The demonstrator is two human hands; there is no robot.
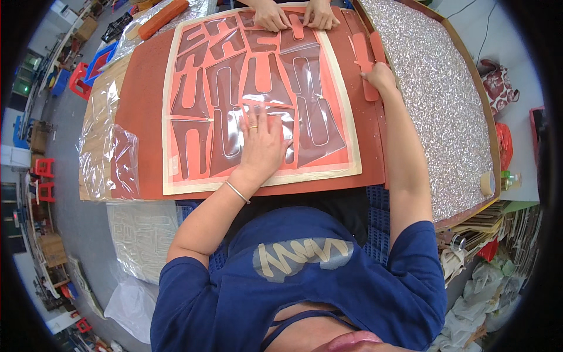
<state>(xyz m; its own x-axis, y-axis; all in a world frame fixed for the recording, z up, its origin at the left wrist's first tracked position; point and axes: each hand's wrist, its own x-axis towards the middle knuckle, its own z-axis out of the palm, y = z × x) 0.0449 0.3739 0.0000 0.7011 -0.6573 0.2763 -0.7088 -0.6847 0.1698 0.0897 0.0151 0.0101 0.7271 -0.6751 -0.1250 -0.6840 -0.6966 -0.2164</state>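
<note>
A cream-edged sheet (353, 161) lies on the reddish-brown board (143, 94). Clear plastic pieces (316, 154) with long rounded cut-outs cover it, and salmon red shows between and through them. My left hand (263, 144) rests flat on these pieces near the middle, fingers spread, holding nothing. At the board's right side, my right hand (381, 77) is closed at a long red strip (368, 88), its thumb and fingertips on it. A similar notched red strip (359, 48) lies beside that one. Across the table, another person's hands (293, 14) touch a small red piece (297, 28) on the sheet's far edge.
A tray of silvery glitter (437, 117) stands along the right, with a tape roll (487, 183) at its near corner. Loose clear film (108, 155) covers the board's left end. Red stools (44, 167) stand on the floor at left. A blue crate (376, 217) is under the board.
</note>
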